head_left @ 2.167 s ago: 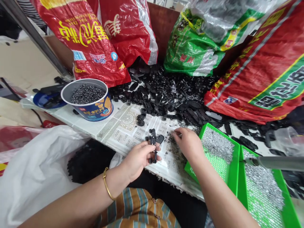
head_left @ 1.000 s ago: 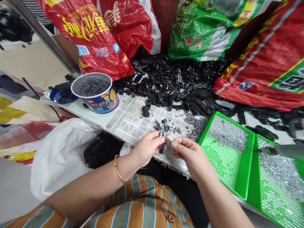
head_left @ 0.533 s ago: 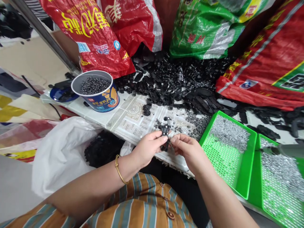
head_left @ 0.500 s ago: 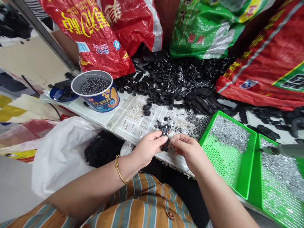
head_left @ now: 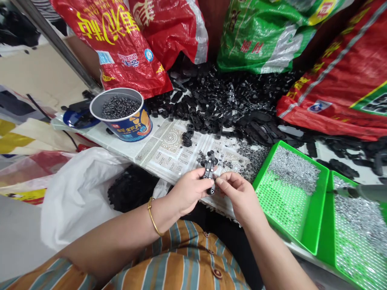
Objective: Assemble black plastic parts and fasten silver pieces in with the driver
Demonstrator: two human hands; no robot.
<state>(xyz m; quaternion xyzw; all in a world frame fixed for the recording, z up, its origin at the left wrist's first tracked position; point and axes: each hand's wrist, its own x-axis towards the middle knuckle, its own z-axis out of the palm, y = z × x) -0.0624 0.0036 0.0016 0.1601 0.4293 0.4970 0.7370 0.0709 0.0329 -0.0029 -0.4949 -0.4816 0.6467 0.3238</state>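
My left hand [head_left: 190,189] grips a small black plastic assembly [head_left: 209,171] with jointed arms and several silvery screw heads or pins on it. It is held over the table's front edge, thumb on its near side. My right hand [head_left: 237,191] is closed in a pinch at the assembly's right side, its fingertips touching or almost touching it. Whether anything tiny sits between those fingertips is hidden. Behind the assembly, small black bits [head_left: 232,161] are scattered on the patterned table cover [head_left: 169,155].
Heaped black plastic parts [head_left: 208,108] spread across the back. At left stands a blue tub [head_left: 133,128] of small dark pieces. Two green trays [head_left: 316,225] of small silvery metal pieces lie at right, a blurred tool [head_left: 365,192] reaching over one. Red [head_left: 130,52] and green [head_left: 256,44] bags stand behind.
The black assembly has turned in my left hand, so its arms lie more in line and more silvery spots show. My right hand stays close at its right side.
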